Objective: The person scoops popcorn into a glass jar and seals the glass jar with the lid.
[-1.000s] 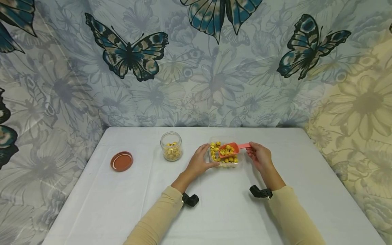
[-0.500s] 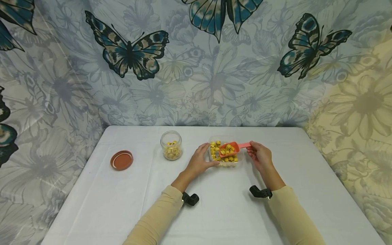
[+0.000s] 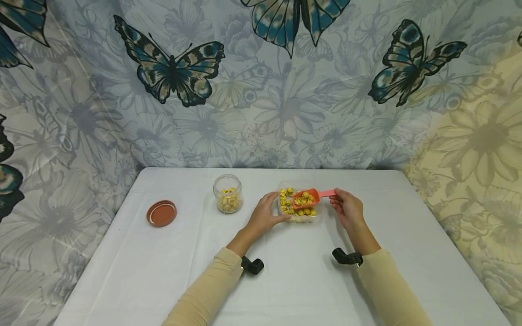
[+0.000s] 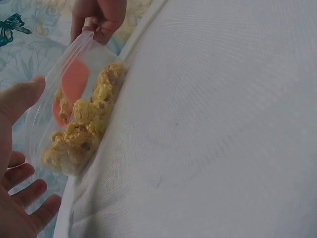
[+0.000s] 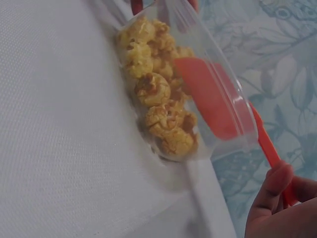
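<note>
A clear plastic container (image 3: 297, 219) with caramel popcorn (image 4: 81, 131) in it stands on the table. My left hand (image 3: 263, 217) holds its left side, thumb along the near wall and fingers at the far left corner. In the left wrist view these fingers are spread beside the wall. My right hand (image 3: 347, 209) pinches the handle of an orange-red scoop (image 3: 313, 194). Popcorn lies heaped in the scoop's bowl, which sits inside the container; the right wrist view shows the bowl (image 5: 210, 99) through the clear wall, tilted, with the handle over the rim.
An uncapped glass jar (image 3: 228, 194), partly filled with popcorn, stands left of the container. A brown round lid (image 3: 161, 213) lies farther left on the white-covered table (image 3: 297, 280). A butterfly-patterned cloth (image 3: 285, 113) hangs behind.
The scoop and my right hand have shifted very slightly to the right. My left hand keeps its place on the container; the jar and lid stay where they were.
</note>
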{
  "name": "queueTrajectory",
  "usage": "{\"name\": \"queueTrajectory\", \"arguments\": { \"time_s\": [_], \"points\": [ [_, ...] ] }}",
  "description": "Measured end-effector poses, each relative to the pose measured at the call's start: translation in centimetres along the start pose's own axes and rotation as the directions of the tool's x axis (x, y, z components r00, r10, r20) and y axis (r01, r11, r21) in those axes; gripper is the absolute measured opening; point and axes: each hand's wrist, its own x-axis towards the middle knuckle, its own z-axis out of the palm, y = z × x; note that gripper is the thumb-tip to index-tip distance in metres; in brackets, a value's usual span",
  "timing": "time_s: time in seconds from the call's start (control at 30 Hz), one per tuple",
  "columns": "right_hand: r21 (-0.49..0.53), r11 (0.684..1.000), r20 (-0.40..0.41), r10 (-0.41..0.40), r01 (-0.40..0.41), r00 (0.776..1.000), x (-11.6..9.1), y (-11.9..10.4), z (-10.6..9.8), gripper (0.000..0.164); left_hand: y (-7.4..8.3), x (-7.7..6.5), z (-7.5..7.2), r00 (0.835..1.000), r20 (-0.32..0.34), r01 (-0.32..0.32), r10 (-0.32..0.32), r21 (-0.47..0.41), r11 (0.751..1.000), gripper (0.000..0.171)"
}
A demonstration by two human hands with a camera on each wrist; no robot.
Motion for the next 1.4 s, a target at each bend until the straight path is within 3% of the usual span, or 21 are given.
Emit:
{"name": "queueTrajectory", "arguments": {
  "time_s": [0.93,1.4],
  "points": [
    [0.049,0.998,0.040,-0.044,0.042,0.998,-1.3,-1.0,1.1,0.014,0.3,-0.3,-0.2,1.000,0.006,-0.012,0.011,0.020,1.000,0.081],
    [0.086,0.995,0.079,-0.063,0.056,0.995,-1.4,-1.7,2.7,0.010,1.0,-0.4,-1.5,1.000,-0.011,-0.016,0.016,0.026,1.000,0.084]
  ]
}}
